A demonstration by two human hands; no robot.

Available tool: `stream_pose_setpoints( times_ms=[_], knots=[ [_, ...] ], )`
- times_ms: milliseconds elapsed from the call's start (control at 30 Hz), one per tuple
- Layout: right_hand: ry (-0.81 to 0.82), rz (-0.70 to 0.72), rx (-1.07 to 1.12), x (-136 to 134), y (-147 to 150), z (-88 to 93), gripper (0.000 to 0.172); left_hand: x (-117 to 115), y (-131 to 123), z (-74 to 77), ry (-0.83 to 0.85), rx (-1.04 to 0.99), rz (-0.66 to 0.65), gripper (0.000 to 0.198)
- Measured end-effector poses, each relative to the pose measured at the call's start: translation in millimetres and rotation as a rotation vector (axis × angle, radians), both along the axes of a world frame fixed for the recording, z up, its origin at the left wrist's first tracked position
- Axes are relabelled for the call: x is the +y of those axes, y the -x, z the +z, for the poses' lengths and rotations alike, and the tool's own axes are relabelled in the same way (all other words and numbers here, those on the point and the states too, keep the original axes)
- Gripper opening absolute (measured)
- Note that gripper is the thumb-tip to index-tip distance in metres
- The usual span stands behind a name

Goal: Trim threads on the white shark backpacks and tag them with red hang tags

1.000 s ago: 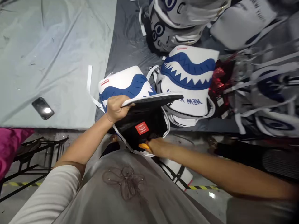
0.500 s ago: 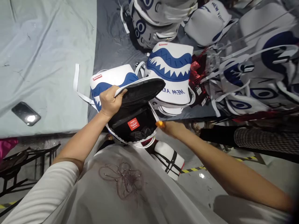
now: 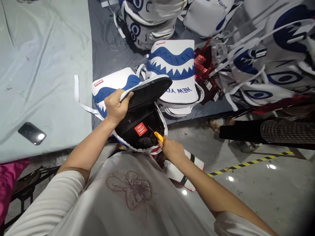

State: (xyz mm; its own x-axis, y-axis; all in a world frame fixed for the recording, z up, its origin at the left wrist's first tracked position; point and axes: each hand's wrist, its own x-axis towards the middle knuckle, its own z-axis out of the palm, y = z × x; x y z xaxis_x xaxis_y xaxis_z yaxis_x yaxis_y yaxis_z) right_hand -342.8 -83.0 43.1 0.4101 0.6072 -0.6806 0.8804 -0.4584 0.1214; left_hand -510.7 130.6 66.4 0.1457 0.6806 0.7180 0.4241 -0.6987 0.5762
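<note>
My left hand (image 3: 116, 106) grips the raised front flap (image 3: 150, 90) of an open white and blue backpack (image 3: 137, 131), holding it up so the black lining and a red label (image 3: 140, 129) show. My right hand (image 3: 172, 150) is closed on a small tool with a yellow-orange handle (image 3: 159, 136), its thin tip pointing into the bag's opening beside the label. The bag rests against my lap at the table's near edge.
Several more white and blue shark-mouth backpacks (image 3: 172, 65) lie on the dark sheet (image 3: 108, 49) ahead and to the right. A phone (image 3: 31, 133) lies on the pale cloth at left. Another person's sleeve (image 3: 265, 131) reaches in from the right. A further bag (image 3: 183, 167) lies on the floor.
My right hand drew out to the bag's right rim, then came back with the tool tip pointing inside. The left hand kept the flap raised. My view shifted right.
</note>
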Motion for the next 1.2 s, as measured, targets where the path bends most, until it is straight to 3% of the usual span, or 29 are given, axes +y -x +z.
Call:
stream_pose_setpoints(
  times_ms=[167, 400, 533, 633, 767, 933, 1033, 1200],
  knots=[
    [-0.052, 0.03, -0.014, -6, -2, -3.7, 0.037, 5, 2, -2.9, 0.047, -0.044, -0.041, 0.05],
    [-0.072, -0.037, -0.058, -15, -10, -6.7, 0.038, 12, 6, -4.4, 0.131, -0.105, -0.023, 0.054],
    [-0.11, 0.048, -0.103, 2, -5, -14.1, 0.035, 9, 5, -4.0, 0.153, -0.11, -0.083, 0.054],
    [-0.24, 0.187, -0.141, 30, 0, -35.7, 0.035, 6, 3, -1.6, 0.166, -0.126, -0.115, 0.055],
    [-0.352, 0.332, -0.084, 58, -1, -85.0, 0.044, 1, -1, -0.2, 0.153, -0.14, -0.137, 0.054],
    [-0.417, 0.354, 0.027, 57, -15, -134.7, 0.049, -3, -1, -4.7, 0.106, -0.136, -0.132, 0.049],
    [-0.474, 0.317, 0.078, 49, -22, -145.8, 0.049, -7, -2, -3.4, 0.051, -0.129, -0.144, 0.044],
    [-0.548, 0.204, 0.097, 43, -26, -148.6, 0.052, -21, -14, 10.8, -0.037, -0.066, -0.176, 0.046]
  ],
)
